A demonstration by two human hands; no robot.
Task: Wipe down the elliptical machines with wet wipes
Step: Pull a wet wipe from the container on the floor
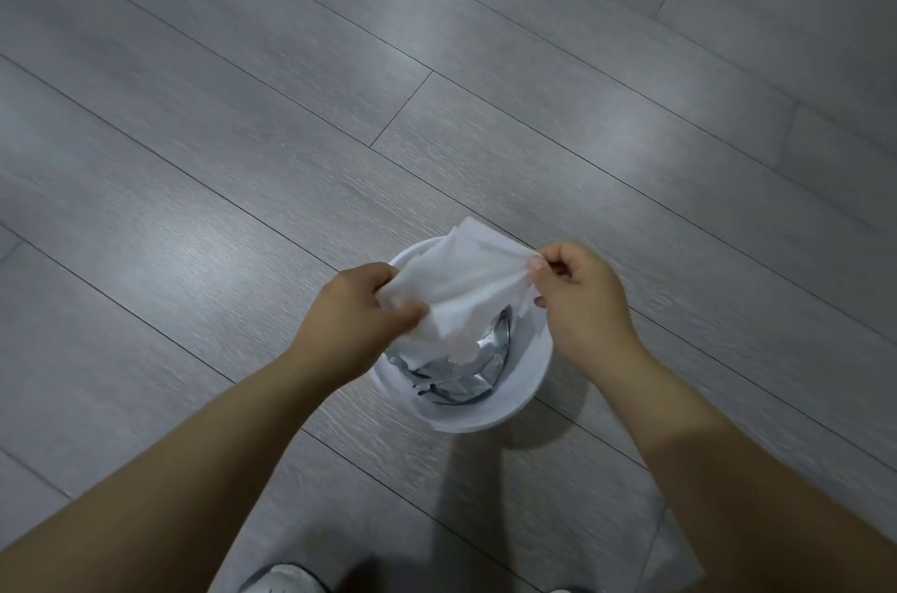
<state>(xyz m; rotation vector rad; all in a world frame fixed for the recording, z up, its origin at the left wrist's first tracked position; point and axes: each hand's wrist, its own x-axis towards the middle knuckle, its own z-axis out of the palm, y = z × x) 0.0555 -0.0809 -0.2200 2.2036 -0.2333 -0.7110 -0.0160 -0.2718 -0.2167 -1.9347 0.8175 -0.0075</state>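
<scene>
no readable text, labels, brands, numbers, signs

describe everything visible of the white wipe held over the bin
The white, thin, cloth-like wipe is crumpled and partly spread, stretched between both hands. The left hand grips its left end, the right hand pinches its right edge. Its lower part droops above the round white plastic bin lined with a shiny bag.

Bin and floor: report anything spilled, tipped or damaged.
Nothing stands out. The bin stands upright on the floor, with no litter beside it; the left hand and right hand hold the wipe over it.
</scene>
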